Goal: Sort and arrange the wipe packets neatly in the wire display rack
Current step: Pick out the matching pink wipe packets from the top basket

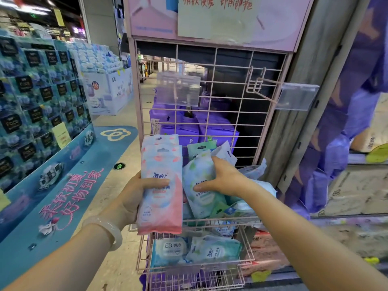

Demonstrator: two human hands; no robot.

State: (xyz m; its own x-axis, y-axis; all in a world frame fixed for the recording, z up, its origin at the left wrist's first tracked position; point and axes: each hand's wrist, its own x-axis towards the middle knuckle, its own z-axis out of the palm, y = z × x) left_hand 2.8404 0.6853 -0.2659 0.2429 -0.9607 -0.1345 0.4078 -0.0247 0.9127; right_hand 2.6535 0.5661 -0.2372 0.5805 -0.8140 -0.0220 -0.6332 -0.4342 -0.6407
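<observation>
The left hand (136,194) holds a small stack of pink packets (160,185) standing tall, thumb across the front, at the left end of the upper basket (210,224). Just to their right, the right hand (220,177) curls round a green leafy packet (199,181), leaning tall in the basket. More packets lie messy on the right. The lower basket (189,267) holds two fat packs lying flat.

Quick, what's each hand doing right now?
Left hand: holding the pink wipe packets.
Right hand: gripping a green-and-white wipe packet in the wire display rack.
</observation>
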